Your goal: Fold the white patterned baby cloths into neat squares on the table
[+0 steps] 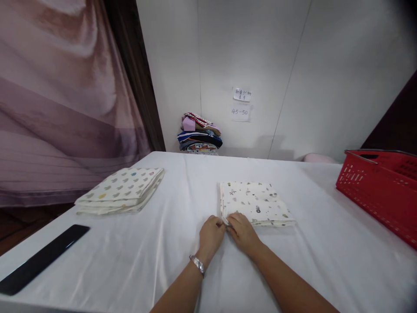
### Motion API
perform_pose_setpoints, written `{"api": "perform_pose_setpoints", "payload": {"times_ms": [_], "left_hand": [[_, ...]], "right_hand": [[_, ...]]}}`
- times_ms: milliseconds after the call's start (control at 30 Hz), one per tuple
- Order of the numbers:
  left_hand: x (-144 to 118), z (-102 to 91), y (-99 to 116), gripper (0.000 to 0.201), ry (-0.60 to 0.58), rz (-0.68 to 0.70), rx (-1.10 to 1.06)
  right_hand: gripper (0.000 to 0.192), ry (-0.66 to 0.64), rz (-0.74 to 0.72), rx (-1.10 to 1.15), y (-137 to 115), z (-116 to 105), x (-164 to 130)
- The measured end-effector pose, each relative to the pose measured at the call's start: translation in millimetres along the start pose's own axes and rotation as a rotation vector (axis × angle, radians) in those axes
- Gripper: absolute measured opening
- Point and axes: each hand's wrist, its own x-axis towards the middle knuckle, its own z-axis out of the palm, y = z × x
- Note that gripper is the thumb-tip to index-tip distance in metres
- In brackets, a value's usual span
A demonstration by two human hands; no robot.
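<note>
A folded white cloth (257,202) with small printed figures lies flat on the white-covered table (182,261). At its near left corner, my right hand (243,232) pinches the edge with fingers closed on it. My left hand (212,234), with a silvery band at the wrist, meets it at the same corner, its fingers curled and pressed together at the cloth's edge. The fingertips of both hands partly hide that corner.
A stack of folded patterned cloths (120,191) sits at the left edge. Before it lies a flat black strip-like object (42,258). A red basket (381,187) stands at the right. Behind the table are piled fabrics (200,134) and wall paper signs (241,112).
</note>
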Motion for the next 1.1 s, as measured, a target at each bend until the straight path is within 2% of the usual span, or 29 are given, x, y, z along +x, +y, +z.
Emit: {"api": "perform_pose_setpoints", "payload": {"times_ms": [133,267,433,500,633,767,900,1100], "left_hand": [[2,0.3,-2,0.011,-0.037,-0.026,-0.009],[7,0.9,-4,0.011,-0.089,-0.089,-0.154],[11,-2.0,-7,0.017,-0.143,-0.113,-0.311],[12,-4.0,-10,0.020,-0.123,-0.083,-0.314],[11,-5.5,-13,0.019,-0.018,0.051,-0.181],[10,-2.6,-5,0.018,-0.060,0.129,0.107],[15,2.1,7,0.019,-0.086,0.078,0.301],[24,8.9,16,0.021,-0.102,-0.015,0.352]], "right_hand": [[0.027,0.007,-0.009,-0.010,2,4,-4],[0.032,0.042,0.007,-0.020,3,8,-4],[0.028,0.094,0.023,0.019,3,8,-3],[0.026,0.118,0.035,0.043,4,8,-3],[0.025,0.137,0.081,0.086,6,9,-4],[0.024,0.140,0.100,0.128,5,6,-2],[0.021,0.136,0.152,0.169,2,0,0],[0.019,0.143,0.226,0.246,0,-6,2]]}}
